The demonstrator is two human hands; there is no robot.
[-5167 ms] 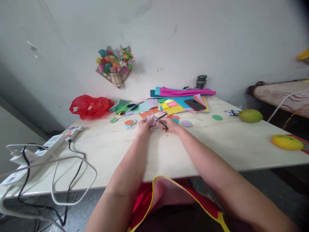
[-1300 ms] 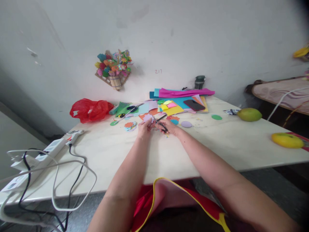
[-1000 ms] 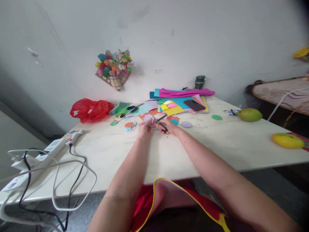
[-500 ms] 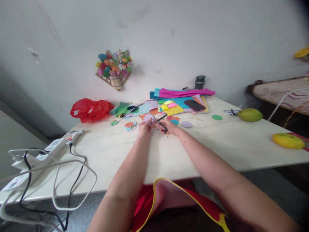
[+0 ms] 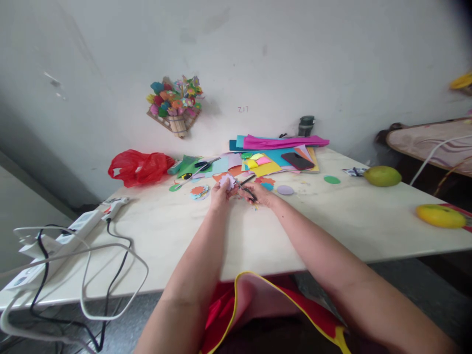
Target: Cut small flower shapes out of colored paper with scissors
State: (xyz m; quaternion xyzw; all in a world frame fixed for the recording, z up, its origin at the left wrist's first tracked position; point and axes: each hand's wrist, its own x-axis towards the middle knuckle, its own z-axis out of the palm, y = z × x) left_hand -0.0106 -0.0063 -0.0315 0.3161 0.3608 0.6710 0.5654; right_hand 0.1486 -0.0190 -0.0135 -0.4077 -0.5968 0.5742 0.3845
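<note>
A lilac scalloped piece [image 5: 226,181] is pinched between the thumb and fingers of the left hand [image 5: 220,192], above the middle of the tabletop [image 5: 258,236], nearer its far edge than its near edge. The handles of the dark-handled scissors [image 5: 250,194] are gripped by the right hand [image 5: 261,193], whose fingers are closed around them, with the blades directed toward the scalloped piece; whether the blades are parted cannot be told. The two hands are held close together, and small scraps [image 5: 255,207] are scattered just beside the right hand. To the left of the hands, a small pile of cut shapes [image 5: 199,191] is laid on the surface, while a lilac oval [image 5: 285,190] and, farther toward the right edge, a green oval [image 5: 332,180] are laid flat. Along the far edge, coloured sheets [image 5: 267,168] are spread and overlapped, with a phone [image 5: 297,161] rested on them and a folded magenta sheet [image 5: 285,142] placed behind. A second pair of scissors [image 5: 201,165] is set on the sheets toward the far left corner, where a crumpled red bag [image 5: 140,168] is placed. A power strip [image 5: 79,223] is stretched along the left edge. Toward the right edge, a green mango [image 5: 382,176] and a yellow mango [image 5: 440,216] are set apart.
</note>
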